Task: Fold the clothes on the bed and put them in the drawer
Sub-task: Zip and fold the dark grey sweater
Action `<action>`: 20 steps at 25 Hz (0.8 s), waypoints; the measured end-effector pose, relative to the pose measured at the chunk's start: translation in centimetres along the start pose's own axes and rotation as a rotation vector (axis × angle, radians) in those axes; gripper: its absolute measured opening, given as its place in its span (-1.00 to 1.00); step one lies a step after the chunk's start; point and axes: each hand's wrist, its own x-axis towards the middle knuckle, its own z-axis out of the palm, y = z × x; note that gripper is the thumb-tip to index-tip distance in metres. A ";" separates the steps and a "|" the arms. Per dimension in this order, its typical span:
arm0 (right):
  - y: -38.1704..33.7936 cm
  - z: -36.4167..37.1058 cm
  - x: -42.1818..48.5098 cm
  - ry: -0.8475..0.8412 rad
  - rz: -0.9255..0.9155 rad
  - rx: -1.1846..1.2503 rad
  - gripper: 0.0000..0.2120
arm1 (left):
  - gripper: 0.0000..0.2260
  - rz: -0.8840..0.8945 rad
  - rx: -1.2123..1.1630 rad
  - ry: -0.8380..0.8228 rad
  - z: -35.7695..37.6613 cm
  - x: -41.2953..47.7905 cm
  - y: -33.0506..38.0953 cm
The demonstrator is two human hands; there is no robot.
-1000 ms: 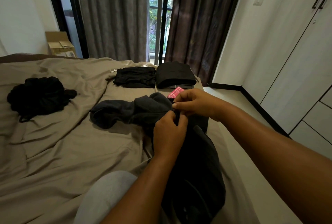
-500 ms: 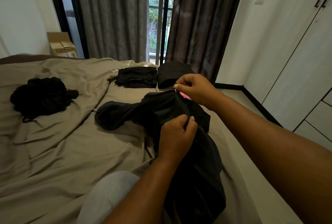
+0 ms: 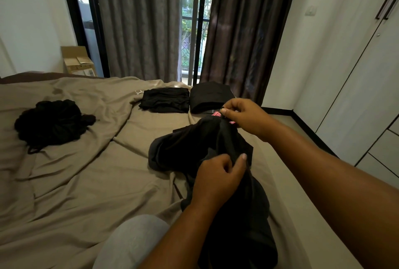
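Observation:
A black garment (image 3: 190, 147) lies bunched across the bed in front of me, trailing down over my lap. My left hand (image 3: 218, 179) grips its edge near me. My right hand (image 3: 246, 117) pinches the same edge farther away, holding it stretched between both hands. A pink checked cloth (image 3: 216, 114) shows just under my right fingers. Two folded black piles, one (image 3: 164, 100) on the left and one (image 3: 210, 96) on the right, sit at the far end of the bed. An unfolded black heap (image 3: 51, 121) lies at the left.
The bed has a rumpled tan sheet (image 3: 86, 171). A white wardrobe with drawers (image 3: 380, 139) stands at the right across a strip of floor. Dark curtains (image 3: 241, 31) and a glass door are behind the bed. A cardboard box (image 3: 77, 61) sits at the back left.
My hands were pinching the garment close together; the right hand has pulled away from the left, drawing the edge out toward the folded piles. The garment's left part has gathered in closer.

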 end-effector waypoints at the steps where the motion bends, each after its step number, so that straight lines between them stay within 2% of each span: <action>1: -0.1 0.1 -0.5 -0.071 -0.018 -0.014 -0.89 | -0.66 -0.060 -0.017 0.103 -0.4 0.6 0.0; 3: -0.8 0.7 -1.4 -0.217 -0.033 -0.045 -0.91 | -0.70 -0.129 -0.044 0.225 -1.1 1.5 -0.4; 6: -1.7 1.6 -2.1 -0.340 -0.019 -0.058 -0.93 | -0.76 -0.151 -0.057 0.225 -1.1 1.9 -0.8; 11: -1.8 2.9 -2.1 -0.177 -0.108 -0.122 -0.92 | -0.68 -0.093 -0.065 0.268 -1.0 1.8 -0.8; 14: -1.5 3.1 -1.3 -0.061 -0.108 -0.152 -0.94 | -0.64 0.008 -0.042 0.195 -0.5 1.0 0.0; 20: -1.5 2.3 -1.2 -0.069 -0.093 -0.159 -0.95 | -0.66 0.103 -0.017 0.141 -0.2 1.0 -0.6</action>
